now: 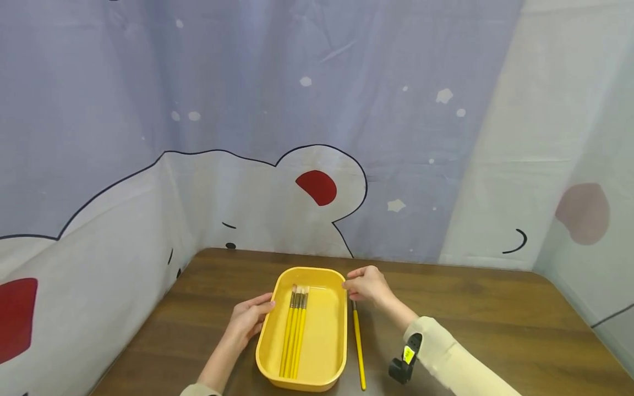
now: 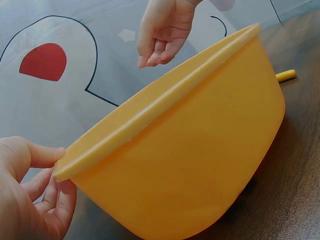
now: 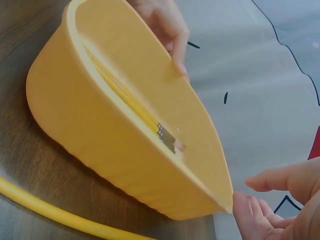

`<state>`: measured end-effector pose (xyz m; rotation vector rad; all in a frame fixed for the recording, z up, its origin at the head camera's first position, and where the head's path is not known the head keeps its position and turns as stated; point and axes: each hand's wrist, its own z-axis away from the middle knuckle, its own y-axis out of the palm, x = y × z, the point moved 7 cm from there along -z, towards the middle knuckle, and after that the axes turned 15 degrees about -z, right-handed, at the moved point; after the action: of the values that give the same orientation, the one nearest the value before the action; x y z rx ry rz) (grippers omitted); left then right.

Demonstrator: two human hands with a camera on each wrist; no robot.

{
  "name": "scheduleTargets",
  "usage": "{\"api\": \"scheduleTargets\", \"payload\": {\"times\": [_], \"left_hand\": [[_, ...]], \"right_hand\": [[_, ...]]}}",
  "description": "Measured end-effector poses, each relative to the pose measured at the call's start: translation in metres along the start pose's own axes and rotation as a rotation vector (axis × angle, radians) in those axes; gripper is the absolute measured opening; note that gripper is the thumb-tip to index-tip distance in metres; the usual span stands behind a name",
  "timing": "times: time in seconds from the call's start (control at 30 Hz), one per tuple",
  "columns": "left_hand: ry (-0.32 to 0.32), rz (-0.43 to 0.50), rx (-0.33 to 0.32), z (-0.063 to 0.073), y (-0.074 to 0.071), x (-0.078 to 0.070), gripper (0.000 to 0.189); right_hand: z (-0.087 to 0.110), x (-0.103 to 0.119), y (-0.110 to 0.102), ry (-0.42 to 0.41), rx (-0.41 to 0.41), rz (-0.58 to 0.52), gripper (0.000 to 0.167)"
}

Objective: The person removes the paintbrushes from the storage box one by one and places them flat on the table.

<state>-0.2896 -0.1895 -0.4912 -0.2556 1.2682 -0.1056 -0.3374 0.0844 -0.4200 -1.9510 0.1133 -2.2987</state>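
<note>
A yellow plastic tray point(image 1: 324, 341) with rounded corners stands on the table, with several yellow-handled paintbrushes point(image 1: 293, 344) lying side by side in its left half, bristles toward the far end. My left hand point(image 1: 246, 319) pinches the left rim, thumb on top and fingers below, as the left wrist view shows. At the far right corner is my right hand point(image 1: 367, 286); in the right wrist view its thumb point(image 3: 272, 179) stands apart from the rim and its fingertips are at the outer corner. Another paintbrush point(image 1: 359, 349) lies right of the tray, its tip partly hidden under that hand.
The brown wooden table point(image 1: 475, 324) extends to both sides. Behind it hangs a printed curtain point(image 1: 238, 198), which also runs along the left and right sides. A black wrist camera point(image 1: 401, 369) is strapped to the right forearm.
</note>
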Motion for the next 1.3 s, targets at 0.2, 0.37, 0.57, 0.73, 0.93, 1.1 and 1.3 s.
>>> {"api": "scheduleTargets", "payload": {"times": [0.2, 0.37, 0.57, 0.73, 0.93, 1.1, 1.3], "left_hand": [[-0.001, 0.005, -0.003, -0.001, -0.001, 0.001, 0.045], [-0.003, 0.007, -0.003, 0.0, -0.001, 0.001, 0.046], [-0.008, 0.02, -0.009, 0.0, 0.001, 0.001, 0.046], [-0.008, 0.023, -0.01, -0.001, 0.0, 0.001, 0.047], [-0.009, 0.019, -0.004, 0.0, 0.0, 0.001, 0.047], [-0.003, 0.008, 0.003, 0.0, 0.001, 0.001, 0.046], [-0.003, 0.011, 0.003, -0.001, 0.001, 0.0, 0.044]], "right_hand": [[0.0, 0.004, 0.007, -0.019, 0.025, 0.013, 0.029], [-0.001, 0.007, 0.015, -0.034, 0.046, 0.019, 0.032], [0.001, 0.014, 0.026, -0.043, 0.06, 0.021, 0.031], [-0.001, 0.015, 0.036, -0.045, 0.086, 0.012, 0.031], [-0.002, 0.014, 0.047, -0.047, 0.116, -0.009, 0.034], [-0.001, 0.011, 0.052, -0.048, 0.127, -0.013, 0.036], [-0.003, 0.006, 0.059, -0.028, 0.142, 0.0, 0.038]]}}
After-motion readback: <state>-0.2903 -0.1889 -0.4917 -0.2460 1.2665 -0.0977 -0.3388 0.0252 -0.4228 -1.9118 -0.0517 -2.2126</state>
